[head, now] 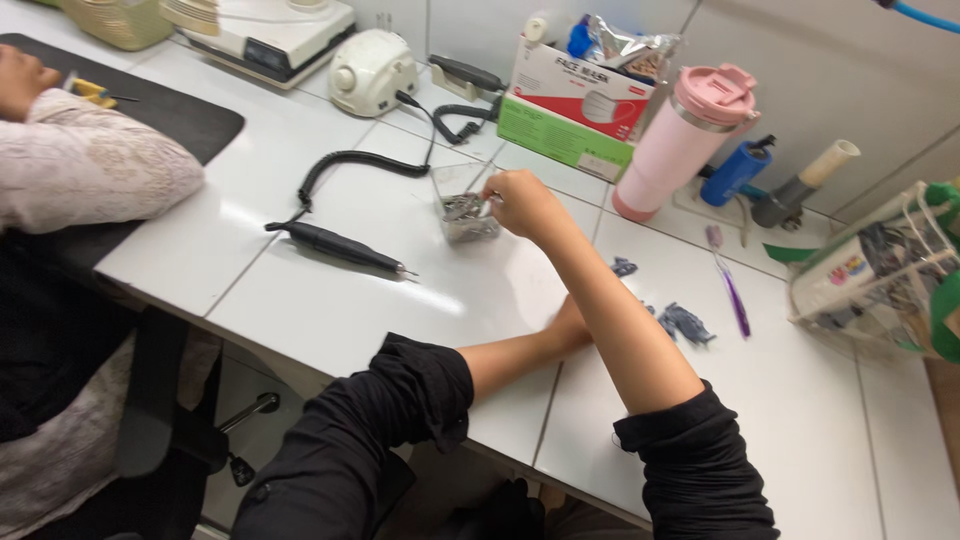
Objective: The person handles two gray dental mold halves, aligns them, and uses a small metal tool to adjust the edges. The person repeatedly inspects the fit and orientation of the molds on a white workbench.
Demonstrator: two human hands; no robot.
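Head view: right hand (520,203) reaches across, fingertips pinched inside small clear container (466,215) of metal bits, apparently gripping one. Left hand (572,330) mostly hidden behind right forearm; grip cannot tell. Container directly under right fingers: probably light, rigid, slick-walled, tippy; best taken by its sides. Transparent, squarish, silvery contents. Black handpiece (340,245) beyond container, away from hand.

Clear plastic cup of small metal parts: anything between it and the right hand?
Nothing visible. The right hand is already at the rim of the clear plastic cup of small metal parts, fingertips dipping in; whether it grips anything is unclear.
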